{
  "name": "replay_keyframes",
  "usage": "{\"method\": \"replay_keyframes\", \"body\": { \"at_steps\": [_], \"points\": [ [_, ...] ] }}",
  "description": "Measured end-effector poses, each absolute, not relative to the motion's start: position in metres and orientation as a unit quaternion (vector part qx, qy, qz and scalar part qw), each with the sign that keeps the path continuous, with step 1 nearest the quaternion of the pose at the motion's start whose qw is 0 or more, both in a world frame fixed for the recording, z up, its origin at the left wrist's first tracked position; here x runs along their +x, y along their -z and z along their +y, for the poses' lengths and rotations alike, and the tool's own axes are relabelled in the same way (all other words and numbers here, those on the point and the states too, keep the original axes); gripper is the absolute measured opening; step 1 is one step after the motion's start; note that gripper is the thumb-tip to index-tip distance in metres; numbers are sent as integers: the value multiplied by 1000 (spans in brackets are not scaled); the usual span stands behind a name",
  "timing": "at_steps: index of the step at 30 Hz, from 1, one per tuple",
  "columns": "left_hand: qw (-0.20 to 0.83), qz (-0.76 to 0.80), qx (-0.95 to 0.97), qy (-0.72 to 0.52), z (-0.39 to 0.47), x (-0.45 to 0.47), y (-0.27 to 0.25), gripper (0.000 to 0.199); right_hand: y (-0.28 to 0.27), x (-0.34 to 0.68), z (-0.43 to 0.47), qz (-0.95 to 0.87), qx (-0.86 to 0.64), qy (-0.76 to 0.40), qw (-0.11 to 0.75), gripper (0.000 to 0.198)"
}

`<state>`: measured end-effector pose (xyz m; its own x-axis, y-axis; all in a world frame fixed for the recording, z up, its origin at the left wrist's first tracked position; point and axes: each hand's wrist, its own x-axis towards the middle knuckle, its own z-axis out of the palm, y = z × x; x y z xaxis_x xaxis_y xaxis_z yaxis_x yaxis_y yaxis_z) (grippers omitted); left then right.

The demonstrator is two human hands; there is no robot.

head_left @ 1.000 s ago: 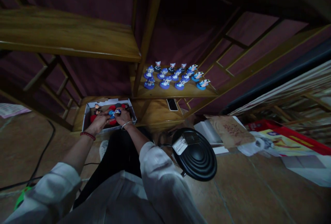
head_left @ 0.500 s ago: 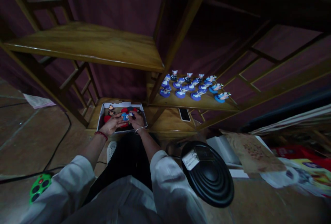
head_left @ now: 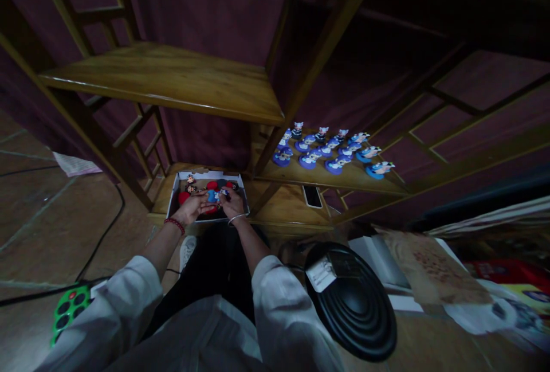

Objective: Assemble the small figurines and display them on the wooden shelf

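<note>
Over a shallow white cardboard box point(head_left: 171, 199) I hold a small figurine point(head_left: 212, 196) with a blue base, lying on its side between both hands. My left hand point(head_left: 193, 207) grips it at the blue base. The fingers of my right hand point(head_left: 232, 202) close around its other end, where white and dark blue show. Inside the box lie several figurines with red bases, partly hidden by my hands; a small dark-haired figurine point(head_left: 191, 179) stands near the box's back left corner.
Several purple, blue and dark-based figurines point(head_left: 310, 157) stand in rows on the shelf point(head_left: 292, 176) to the right. A phone point(head_left: 312, 196) lies on the lower board. A black ridged oval object point(head_left: 356, 303) is at my right, beside cardboard and bags. A green device point(head_left: 71, 309) and cables are at floor left.
The view has shifted slightly, so the shelf and box appear a little further right. Both hands keep hold of the figurine above the box.
</note>
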<state>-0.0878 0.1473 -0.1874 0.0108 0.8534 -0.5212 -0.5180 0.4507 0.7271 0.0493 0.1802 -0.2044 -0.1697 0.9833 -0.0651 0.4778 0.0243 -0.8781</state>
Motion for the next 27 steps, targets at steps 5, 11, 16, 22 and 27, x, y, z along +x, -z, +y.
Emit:
{"method": "replay_keyframes", "body": {
  "at_steps": [5, 11, 16, 22, 27],
  "points": [
    [662, 525, 153, -513, 149, -85, 187, 18, 205, 50, 181, -644, -589, -377, 309, 27],
    [649, 549, 169, -498, 149, -84, 190, 19, 215, 50, 186, -630, -585, -386, 336, 23],
    [630, 573, 217, -478, 147, -80, 189, 24, 220, 50, 186, -619, -564, -415, 355, 24],
    [650, 559, 245, -452, 147, -77, 188, 24, 213, 50, 184, -619, -563, -423, 347, 23],
    [678, 527, 274, -433, 146, -77, 190, 35, 209, 51, 184, -643, -570, -363, 361, 21]
  ]
}}
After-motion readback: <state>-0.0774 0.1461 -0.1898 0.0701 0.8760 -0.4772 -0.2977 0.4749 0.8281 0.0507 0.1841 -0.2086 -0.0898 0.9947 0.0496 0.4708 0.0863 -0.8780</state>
